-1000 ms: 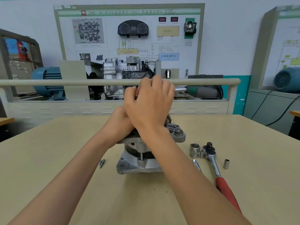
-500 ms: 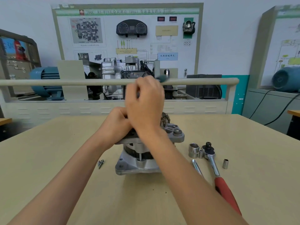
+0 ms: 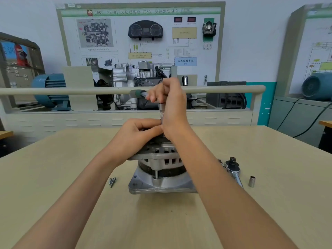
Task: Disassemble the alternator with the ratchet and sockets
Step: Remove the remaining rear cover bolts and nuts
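The silver alternator stands upright on the beige table. My left hand grips its top edge, fingers curled. Above it my right hand holds a small ratchet whose green handle points left; a chrome extension runs straight down from it into the alternator's top. A second ratchet with a red grip lies on the table to the right, mostly hidden by my right forearm. A small loose socket stands beside it.
Loose screws lie left of the alternator's base. A long rail crosses behind the table, with a gearbox training stand and a blue motor beyond it. Another blue motor sits at the far right.
My right hand has turned and swung the green ratchet handle round to the left. The chrome extension now shows beneath the hand. The left hand has stayed on the alternator.
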### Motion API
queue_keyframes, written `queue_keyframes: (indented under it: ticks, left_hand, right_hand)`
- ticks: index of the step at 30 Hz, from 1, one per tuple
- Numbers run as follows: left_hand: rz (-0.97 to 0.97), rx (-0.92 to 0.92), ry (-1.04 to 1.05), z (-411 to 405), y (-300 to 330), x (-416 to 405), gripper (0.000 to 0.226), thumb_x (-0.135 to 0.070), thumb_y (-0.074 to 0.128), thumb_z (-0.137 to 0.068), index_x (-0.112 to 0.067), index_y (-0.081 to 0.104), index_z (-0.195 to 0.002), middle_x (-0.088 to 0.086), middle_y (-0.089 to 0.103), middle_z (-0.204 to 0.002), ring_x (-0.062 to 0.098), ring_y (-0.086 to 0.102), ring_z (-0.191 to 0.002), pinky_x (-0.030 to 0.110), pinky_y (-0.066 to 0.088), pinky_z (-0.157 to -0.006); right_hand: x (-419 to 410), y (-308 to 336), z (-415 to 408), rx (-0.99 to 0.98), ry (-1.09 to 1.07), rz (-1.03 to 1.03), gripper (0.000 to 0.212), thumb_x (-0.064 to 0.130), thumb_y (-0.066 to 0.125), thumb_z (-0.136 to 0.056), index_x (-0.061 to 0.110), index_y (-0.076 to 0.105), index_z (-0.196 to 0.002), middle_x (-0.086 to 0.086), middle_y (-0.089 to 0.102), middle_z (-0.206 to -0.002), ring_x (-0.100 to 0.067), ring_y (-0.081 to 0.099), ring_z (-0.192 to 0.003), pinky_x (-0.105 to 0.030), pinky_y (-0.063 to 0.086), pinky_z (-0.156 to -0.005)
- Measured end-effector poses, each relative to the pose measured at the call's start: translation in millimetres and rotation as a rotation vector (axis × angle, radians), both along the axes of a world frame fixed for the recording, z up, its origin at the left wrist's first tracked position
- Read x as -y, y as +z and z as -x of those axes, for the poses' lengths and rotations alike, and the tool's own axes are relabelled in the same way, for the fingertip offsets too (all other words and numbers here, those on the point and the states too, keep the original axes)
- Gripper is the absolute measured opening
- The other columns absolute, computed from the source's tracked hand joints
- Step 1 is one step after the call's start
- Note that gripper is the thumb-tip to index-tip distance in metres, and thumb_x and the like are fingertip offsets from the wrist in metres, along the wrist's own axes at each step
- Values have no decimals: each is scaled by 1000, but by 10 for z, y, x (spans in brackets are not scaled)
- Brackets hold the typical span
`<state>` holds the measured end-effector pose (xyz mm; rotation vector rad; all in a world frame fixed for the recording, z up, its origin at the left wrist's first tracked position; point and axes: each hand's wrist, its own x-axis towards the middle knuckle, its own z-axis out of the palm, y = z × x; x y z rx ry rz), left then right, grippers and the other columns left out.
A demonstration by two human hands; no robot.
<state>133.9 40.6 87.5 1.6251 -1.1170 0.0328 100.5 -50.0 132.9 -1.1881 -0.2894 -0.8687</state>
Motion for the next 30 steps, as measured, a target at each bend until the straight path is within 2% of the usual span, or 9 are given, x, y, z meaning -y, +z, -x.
queue_keyframes:
  ticks: [3,5,7,10,13,17,21,26,30]
  left_hand:
    - [-18,34,129,-49,-21,8,41,5,55,-86,-23,73,-62,-1,69,-60,1,59,-54,17,46,-52]
    - [-26,60,189,-89,-15,23,20,4,53,-88,-8,69,-87,13,69,-79,10,60,-69,37,52,-63]
    - [0,104,155,-119,-9,17,21,1,55,-90,-18,60,-99,-7,69,-80,0,60,-72,27,53,-66]
    - [-10,118,162,-109,-15,9,33,3,54,-88,-27,59,-74,-14,63,-62,-3,54,-58,17,47,-55]
    - [-60,51,136,-57,-17,2,46,5,52,-86,-25,65,-53,-9,61,-51,-3,52,-47,12,41,-49]
    - [-36,12,-3,29,9,2,31,-11,59,-89,-34,77,-75,-7,74,-75,1,68,-69,7,47,-60]
    - [-44,27,67,-2,-10,-8,59,4,53,-88,-36,69,-48,-13,64,-49,-5,55,-44,5,38,-45]
    - [-81,37,103,26,10,10,65,9,50,-86,-31,63,-37,-10,53,-37,-2,44,-33,6,31,-38]
    - [-67,17,163,0,6,45,56,10,51,-84,-21,61,-38,-7,54,-39,0,44,-35,8,33,-40]
  right_hand:
    - [-106,-206,4,75,-654,425,25,17,42,-81,8,48,-58,-2,49,-64,-17,48,-67,-33,41,-74]
    - [-164,-345,-39,-15,-1158,694,15,19,49,-76,6,57,-74,-6,52,-79,-24,47,-82,-37,36,-88]
    - [-205,-358,-37,-85,-1323,699,18,22,52,-74,7,59,-80,-7,52,-85,-25,44,-88,-38,32,-95]
    - [-237,-273,-15,11,-1128,618,18,22,48,-76,9,53,-64,-1,47,-73,-21,43,-79,-35,33,-89]
    - [-197,-117,27,96,-597,372,37,17,41,-82,15,32,-46,5,33,-50,-18,34,-57,-33,35,-71]
    - [-23,1,17,-20,18,128,53,12,28,-96,14,36,-43,-1,39,-41,-14,42,-47,-18,46,-59]
    - [-127,-107,-15,52,-167,201,56,8,33,-95,15,40,-40,4,42,-42,-14,43,-51,-31,49,-73]
    - [-153,-165,-5,126,-372,129,48,12,34,-91,15,42,-44,9,43,-40,0,40,-43,-8,40,-59]
    - [-133,-189,3,20,-728,382,33,18,40,-92,7,53,-63,-1,53,-67,-15,49,-69,-33,41,-76]
